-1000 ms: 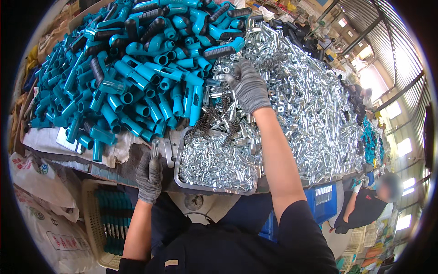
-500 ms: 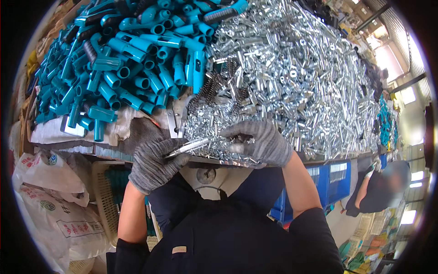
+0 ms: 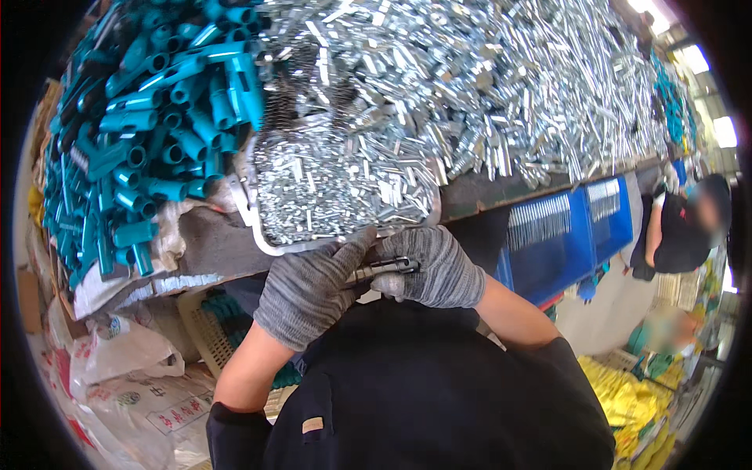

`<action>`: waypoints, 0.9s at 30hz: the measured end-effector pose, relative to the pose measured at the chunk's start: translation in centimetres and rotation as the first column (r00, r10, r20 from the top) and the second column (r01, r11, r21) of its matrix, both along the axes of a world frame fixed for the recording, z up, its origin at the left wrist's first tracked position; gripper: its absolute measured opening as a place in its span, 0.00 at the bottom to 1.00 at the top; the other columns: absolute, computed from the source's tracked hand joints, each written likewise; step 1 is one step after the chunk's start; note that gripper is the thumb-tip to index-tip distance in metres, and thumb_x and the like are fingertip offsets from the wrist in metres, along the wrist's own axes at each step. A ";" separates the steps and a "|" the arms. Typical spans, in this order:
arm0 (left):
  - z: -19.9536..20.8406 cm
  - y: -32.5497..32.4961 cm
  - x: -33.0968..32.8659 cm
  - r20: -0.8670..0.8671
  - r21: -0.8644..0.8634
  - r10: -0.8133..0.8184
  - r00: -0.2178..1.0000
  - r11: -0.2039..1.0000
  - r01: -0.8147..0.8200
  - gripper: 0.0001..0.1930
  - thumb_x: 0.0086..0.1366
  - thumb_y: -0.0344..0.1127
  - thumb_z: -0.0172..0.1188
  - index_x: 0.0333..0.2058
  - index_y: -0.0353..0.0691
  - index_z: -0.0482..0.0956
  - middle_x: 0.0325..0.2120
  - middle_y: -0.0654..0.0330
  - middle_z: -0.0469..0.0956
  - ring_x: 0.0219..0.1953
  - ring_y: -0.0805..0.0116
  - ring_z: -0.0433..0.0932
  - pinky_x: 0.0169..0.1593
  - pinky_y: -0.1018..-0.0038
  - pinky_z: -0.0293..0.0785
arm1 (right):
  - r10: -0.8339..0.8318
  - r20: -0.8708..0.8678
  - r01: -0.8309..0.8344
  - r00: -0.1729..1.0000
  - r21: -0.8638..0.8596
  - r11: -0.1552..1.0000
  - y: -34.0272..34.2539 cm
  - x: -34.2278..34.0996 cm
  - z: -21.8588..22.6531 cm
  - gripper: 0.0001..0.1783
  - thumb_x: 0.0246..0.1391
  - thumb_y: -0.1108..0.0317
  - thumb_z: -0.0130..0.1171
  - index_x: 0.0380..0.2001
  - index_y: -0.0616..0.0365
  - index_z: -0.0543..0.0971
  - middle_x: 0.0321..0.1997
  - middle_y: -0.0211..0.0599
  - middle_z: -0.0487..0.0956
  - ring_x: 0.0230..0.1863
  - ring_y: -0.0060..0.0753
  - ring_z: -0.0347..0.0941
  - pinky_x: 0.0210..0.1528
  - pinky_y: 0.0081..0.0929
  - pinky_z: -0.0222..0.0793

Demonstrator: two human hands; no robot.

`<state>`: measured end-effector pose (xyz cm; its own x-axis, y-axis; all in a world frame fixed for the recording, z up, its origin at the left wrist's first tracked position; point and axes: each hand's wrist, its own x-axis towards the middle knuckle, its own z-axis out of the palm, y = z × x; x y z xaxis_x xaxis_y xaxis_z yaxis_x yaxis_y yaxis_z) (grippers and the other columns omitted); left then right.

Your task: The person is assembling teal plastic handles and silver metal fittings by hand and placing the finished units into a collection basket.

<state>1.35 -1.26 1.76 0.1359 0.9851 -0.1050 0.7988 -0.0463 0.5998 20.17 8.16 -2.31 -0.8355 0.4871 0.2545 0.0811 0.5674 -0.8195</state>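
Both my hands wear grey knitted gloves and meet just in front of the bench edge. My left hand [image 3: 309, 294] is closed around a slim silver metal part [image 3: 382, 271], whose dark slotted end sticks out to the right. With its fingers curled, my right hand [image 3: 435, 268] pinches that end, and the fingertips hide some of it. Right beyond the hands lies a metal tray [image 3: 270, 248] filled with small shiny pins and short rods [image 3: 337, 184]. Dark coil springs [image 3: 286, 106] are heaped at the tray's far side.
Teal tubular housings [image 3: 168, 117] are piled on the left, and a large heap of silver metal parts [image 3: 501, 86] covers the right. Below the bench are blue bins [image 3: 540, 235], a cream basket [image 3: 207, 333] and white sacks [image 3: 133, 392]. Another person [image 3: 685, 231] works at far right.
My right hand has come in from above the small pins to the metal part in my left hand. Both hands are now together, lower and nearer my body. The view has shifted.
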 end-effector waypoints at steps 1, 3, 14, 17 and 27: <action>-0.2 0.5 0.3 -0.057 0.142 -0.059 0.997 0.988 0.066 0.31 0.50 0.37 0.66 0.55 0.46 0.70 0.37 0.57 0.79 0.36 0.56 0.78 0.40 0.67 0.74 | 0.037 0.108 -0.007 0.993 -0.264 0.964 0.1 0.6 1.0 0.18 0.51 0.57 0.63 0.41 0.57 0.80 0.32 0.39 0.80 0.35 0.31 0.78 0.40 0.26 0.72; -0.1 1.1 0.5 0.001 0.212 -0.142 0.990 0.967 0.139 0.28 0.49 0.37 0.67 0.52 0.47 0.73 0.37 0.58 0.79 0.37 0.56 0.78 0.41 0.67 0.74 | 0.066 0.134 0.040 0.989 -0.666 0.745 -0.2 2.1 1.4 0.17 0.52 0.61 0.62 0.42 0.59 0.79 0.30 0.37 0.79 0.31 0.24 0.76 0.36 0.24 0.72; -9.3 0.6 -7.8 0.782 -0.277 0.617 -0.095 0.206 -0.939 0.12 0.64 0.46 0.56 0.36 0.44 0.76 0.14 0.70 0.66 0.09 0.84 0.55 0.12 0.86 0.46 | -0.888 0.394 0.691 0.237 -0.711 -0.131 6.6 28.0 -20.2 0.14 0.55 0.59 0.57 0.32 0.61 0.80 0.25 0.32 0.79 0.26 0.23 0.75 0.26 0.20 0.70; -9.9 -0.3 -9.3 0.857 -0.362 0.499 -0.128 0.406 -0.839 0.14 0.65 0.49 0.53 0.37 0.44 0.76 0.12 0.66 0.65 0.06 0.81 0.53 0.09 0.84 0.47 | -0.843 0.535 0.897 -0.051 -0.347 -0.275 7.1 36.3 -32.9 0.08 0.51 0.65 0.59 0.32 0.57 0.80 0.24 0.38 0.79 0.24 0.29 0.74 0.24 0.25 0.67; -11.8 -2.0 -12.6 0.786 -0.330 0.617 -0.031 0.377 -0.866 0.13 0.59 0.43 0.61 0.41 0.49 0.73 0.37 0.63 0.78 0.20 0.80 0.72 0.22 0.83 0.70 | -0.456 0.877 0.808 0.147 0.159 0.567 10.4 26.9 -27.5 0.16 0.49 0.59 0.54 0.35 0.57 0.82 0.44 0.52 0.78 0.47 0.51 0.75 0.50 0.39 0.69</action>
